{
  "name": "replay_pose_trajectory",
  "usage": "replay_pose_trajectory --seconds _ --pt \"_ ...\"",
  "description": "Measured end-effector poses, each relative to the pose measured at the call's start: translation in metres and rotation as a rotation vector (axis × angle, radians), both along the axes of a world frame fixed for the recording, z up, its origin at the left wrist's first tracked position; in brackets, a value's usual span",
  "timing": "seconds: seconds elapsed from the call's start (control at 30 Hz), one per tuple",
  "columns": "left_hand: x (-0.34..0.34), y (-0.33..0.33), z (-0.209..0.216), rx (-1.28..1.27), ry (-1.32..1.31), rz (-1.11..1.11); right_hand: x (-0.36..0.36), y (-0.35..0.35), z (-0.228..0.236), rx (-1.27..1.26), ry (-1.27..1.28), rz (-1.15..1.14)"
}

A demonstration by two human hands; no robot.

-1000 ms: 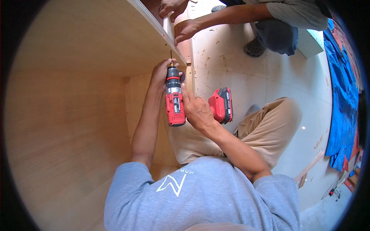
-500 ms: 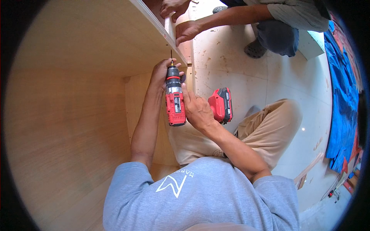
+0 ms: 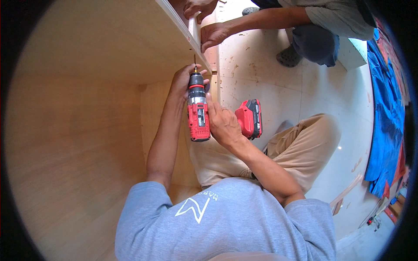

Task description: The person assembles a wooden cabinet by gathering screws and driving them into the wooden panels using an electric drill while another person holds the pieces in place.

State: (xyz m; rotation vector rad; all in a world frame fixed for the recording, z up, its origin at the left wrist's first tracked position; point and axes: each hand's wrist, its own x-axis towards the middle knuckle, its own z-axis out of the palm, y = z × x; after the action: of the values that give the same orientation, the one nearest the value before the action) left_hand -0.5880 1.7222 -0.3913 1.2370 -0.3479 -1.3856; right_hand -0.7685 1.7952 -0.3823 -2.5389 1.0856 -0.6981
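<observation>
A red and black cordless drill [image 3: 198, 117] points away from me, its thin bit [image 3: 195, 61] reaching the face of a pale wood panel [image 3: 130, 35] close to that panel's edge. My right hand [image 3: 224, 124] is closed round the drill's grip, with the index finger laid along the body; a red and black battery [image 3: 250, 118] sticks out past it. Around the chuck curls my left hand [image 3: 179, 82], partly hidden behind the drill, fingertips showing beside the bit and to the right of the chuck.
Across the panel, a co-worker's two hands [image 3: 213, 35] hold a wood strip [image 3: 194, 28] against it. More wood panelling [image 3: 78, 139] encloses my left side. On the right are the tiled floor [image 3: 278, 93] with sawdust, a blue tarp [image 3: 383, 117] and a white box [image 3: 352, 54].
The drill has shifted slightly forward toward the panel, with both my hands still on it. The view has moved a little; the co-worker's hands stay at the strip.
</observation>
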Motion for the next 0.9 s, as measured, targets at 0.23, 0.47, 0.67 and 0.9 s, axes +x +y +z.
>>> replay_pose_trajectory --seconds 0.23,0.47,0.67,0.9 --pt "0.006 0.001 -0.001 0.004 0.064 -0.051 0.004 0.0 -0.001 0.002 0.007 0.008" --pt "-0.016 0.024 0.023 -0.001 -0.028 -0.184 -0.001 -0.003 0.002 0.012 0.063 0.03" --pt "-0.008 0.013 0.016 -0.049 0.086 -0.076 0.0 0.001 0.015 0.151 -0.075 0.066" --pt "-0.005 0.003 0.005 -0.167 0.018 -0.002 0.004 0.005 0.013 0.256 -0.026 0.096"
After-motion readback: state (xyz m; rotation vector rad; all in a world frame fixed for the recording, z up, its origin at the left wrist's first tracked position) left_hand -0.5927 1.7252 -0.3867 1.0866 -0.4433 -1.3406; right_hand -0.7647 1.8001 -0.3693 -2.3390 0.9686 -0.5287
